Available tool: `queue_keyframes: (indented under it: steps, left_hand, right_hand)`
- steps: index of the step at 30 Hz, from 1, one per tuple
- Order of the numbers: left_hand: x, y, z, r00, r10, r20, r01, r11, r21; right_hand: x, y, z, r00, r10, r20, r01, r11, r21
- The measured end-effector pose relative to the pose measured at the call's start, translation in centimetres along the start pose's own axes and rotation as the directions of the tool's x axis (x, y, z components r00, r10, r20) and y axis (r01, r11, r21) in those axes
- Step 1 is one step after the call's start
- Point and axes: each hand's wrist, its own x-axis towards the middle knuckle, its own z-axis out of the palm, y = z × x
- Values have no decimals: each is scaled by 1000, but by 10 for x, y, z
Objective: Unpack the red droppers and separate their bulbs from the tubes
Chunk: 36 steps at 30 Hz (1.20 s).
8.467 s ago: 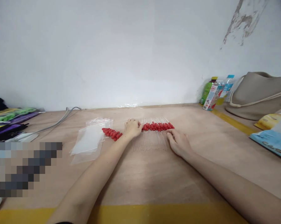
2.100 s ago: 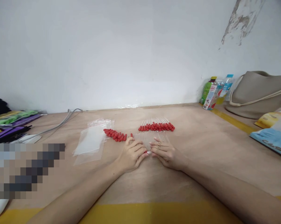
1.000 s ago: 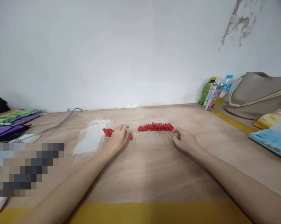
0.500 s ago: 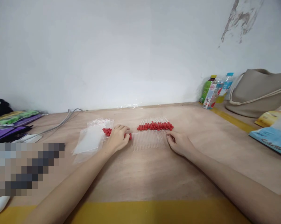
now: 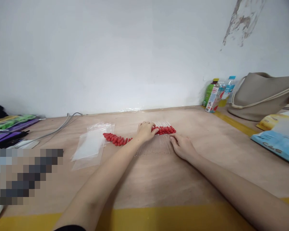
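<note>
My left hand [image 5: 146,131] reaches over the left part of a row of droppers with red bulbs [image 5: 167,130] and thin clear stems. Its fingers curl down around some red bulbs and hide them. Toward me lies a flat row of clear thin tubes [image 5: 156,144], side by side. At the right end of these tubes is my right hand [image 5: 183,146], thumb and fingertips together; anything between them is too small to make out. A curved pile of loose red bulbs [image 5: 117,139] lies to the left, partly behind my left forearm.
Clear zip bags [image 5: 90,146] are stacked left of the bulbs. A grey cable [image 5: 62,125] runs at the back left. Bottles [image 5: 213,96] and a grey bag [image 5: 260,96] stand at the back right, with a blue packet [image 5: 276,144] nearer.
My left hand has moved right and away from me, from the loose red bulbs to the dropper row. More of the bulb pile now shows. My right hand stays by the tubes.
</note>
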Motion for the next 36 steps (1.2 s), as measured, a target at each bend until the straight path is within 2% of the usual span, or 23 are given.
queue_keyframes:
  steps: [7, 10, 15, 18, 20, 22, 24, 26, 30, 32, 36]
  left_hand:
    - [16, -11, 6, 991, -113, 74, 123, 982, -143]
    - [18, -12, 7, 989, -132, 69, 143, 971, -192]
    - [13, -4, 1, 979, -194, -61, 175, 956, -235]
    - [-5, -3, -9, 966, -220, -133, 180, 948, -262]
    - [-26, -7, -18, 967, -189, -172, 135, 949, -285]
    - [-52, -14, -25, 965, -102, -241, 21, 949, -315]
    - [-79, -22, -30, 965, 18, -263, -100, 947, -304]
    - [-101, -29, -32, 947, 119, -298, -204, 940, -273]
    - [-126, -32, -29, 917, 245, -314, -323, 919, -227]
    - [-129, -30, -28, 912, 283, -297, -355, 908, -223]
    - [-128, -25, -27, 901, 333, -278, -400, 886, -235]
  right_hand:
    - [2, 2, 3, 1000, 14, -15, -13, 998, 57]
    - [2, 1, 4, 1000, 19, -14, -17, 996, 84]
    - [3, 6, 7, 998, 45, -46, -38, 991, 126]
    - [4, 11, 9, 990, 16, -138, 9, 984, 176]
    - [4, 11, 9, 972, -37, -234, 88, 974, 209]
    - [4, 9, 8, 941, -95, -325, 173, 960, 221]
    - [2, 3, 4, 911, -178, -373, 261, 947, 186]
    - [0, -4, 1, 889, -306, -342, 361, 926, 111]
    - [-6, -19, -2, 822, -546, -160, 554, 833, 3]
    - [-9, -24, -1, 791, -599, -126, 602, 798, -14]
    - [-12, -29, 5, 764, -629, -141, 633, 774, -22]
